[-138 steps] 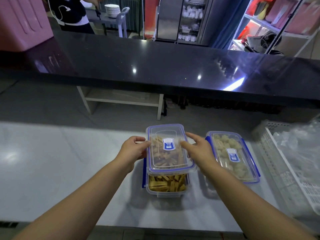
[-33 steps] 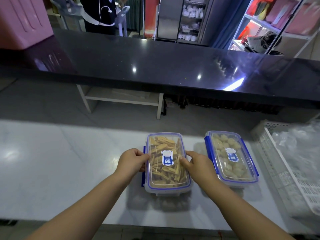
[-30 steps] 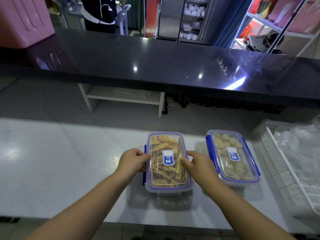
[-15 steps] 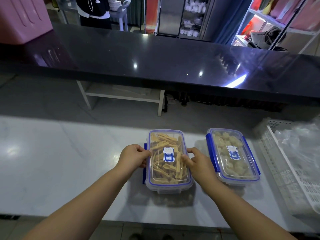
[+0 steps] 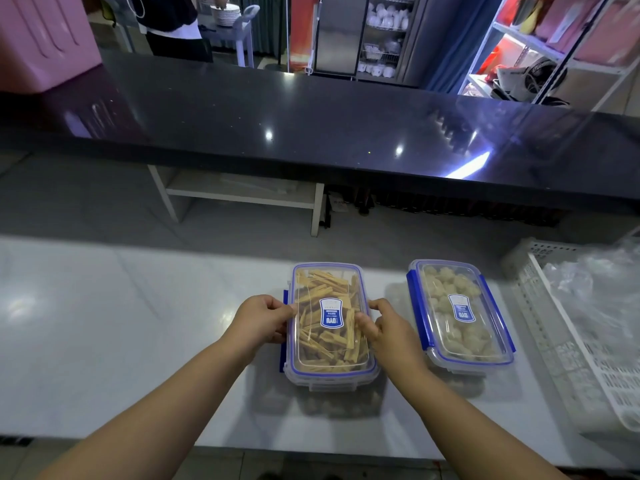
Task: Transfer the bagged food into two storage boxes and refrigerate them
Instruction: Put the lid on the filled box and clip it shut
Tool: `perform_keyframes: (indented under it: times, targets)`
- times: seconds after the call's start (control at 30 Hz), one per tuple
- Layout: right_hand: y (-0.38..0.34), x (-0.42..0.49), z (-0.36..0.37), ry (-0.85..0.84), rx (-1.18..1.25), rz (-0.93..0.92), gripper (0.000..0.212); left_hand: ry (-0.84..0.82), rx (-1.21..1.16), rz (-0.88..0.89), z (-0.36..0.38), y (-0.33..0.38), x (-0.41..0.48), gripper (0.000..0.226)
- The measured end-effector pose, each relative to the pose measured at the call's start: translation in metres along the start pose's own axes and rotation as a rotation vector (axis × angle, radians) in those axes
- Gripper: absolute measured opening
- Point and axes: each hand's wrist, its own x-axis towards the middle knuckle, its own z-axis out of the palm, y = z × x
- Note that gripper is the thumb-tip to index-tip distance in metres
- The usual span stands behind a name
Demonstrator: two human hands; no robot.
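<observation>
Two clear storage boxes with blue-trimmed lids stand side by side on the white counter point(image 5: 104, 323). The left box point(image 5: 329, 362) holds yellow stick-shaped food; its lid lies flat on top. My left hand point(image 5: 261, 318) grips the box's left long edge at the blue side clip. My right hand point(image 5: 384, 327) presses on the right long edge, thumb on the lid. The right box point(image 5: 457, 317) holds pale round pieces, and its lid is on with the blue side clips down.
A white perforated basket point(image 5: 568, 344) with crumpled clear plastic bags point(image 5: 602, 289) sits at the right end of the counter. Behind runs a raised black bar top point(image 5: 311, 116). A person point(image 5: 169, 26) stands far behind it by a cart of plates.
The lid, held tilted above the left box 4.6 s ago, now lies flat on it. Both hands have slid to the box's long sides and stay there pressing.
</observation>
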Motion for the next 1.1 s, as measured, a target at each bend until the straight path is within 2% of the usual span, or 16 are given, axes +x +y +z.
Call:
perform_keyframes:
  times: [0.07, 0.13, 0.23, 0.3, 0.43, 0.5, 0.67, 0.87, 0.97, 1.1]
  targets:
    - [0.001, 0.000, 0.002, 0.041, 0.025, 0.002, 0.035, 0.006, -0.016, -0.005, 0.001, -0.001, -0.001, 0.021]
    - [0.003, 0.002, 0.004, 0.082, 0.046, 0.038, 0.045, 0.025, 0.007, -0.023, 0.001, -0.003, -0.002, 0.024]
    - [0.006, 0.007, 0.007, -0.033, 0.206, 0.203, 0.060, -0.035, -0.002, -0.121, 0.001, -0.001, -0.003, 0.033]
    - [0.006, 0.010, 0.007, -0.104, 0.295, 0.269, 0.056, -0.078, -0.032, -0.162, 0.001, 0.002, -0.003, 0.032]
    - [0.010, 0.011, 0.005, -0.043, 0.375, 0.228, 0.031, -0.021, -0.066, -0.102, 0.001, 0.001, -0.002, 0.026]
    - [0.010, 0.011, 0.004, -0.043, 0.348, 0.190, 0.026, 0.028, -0.100, -0.018, 0.002, 0.000, -0.003, 0.020]
    - [0.007, 0.011, 0.002, -0.044, 0.222, 0.127, 0.030, 0.107, -0.063, 0.129, 0.008, -0.003, -0.008, 0.018]
    - [0.000, 0.010, -0.001, -0.039, 0.082, 0.066, 0.030, 0.165, 0.171, 0.228, 0.012, -0.002, -0.006, 0.015]
    - [-0.002, 0.009, -0.001, -0.039, 0.058, 0.050, 0.030, 0.215, 0.335, 0.267, 0.015, -0.003, -0.006, 0.028]
    - [-0.005, 0.007, -0.002, -0.041, 0.042, 0.057, 0.030, 0.223, 0.373, 0.286, 0.015, -0.004, -0.008, 0.032]
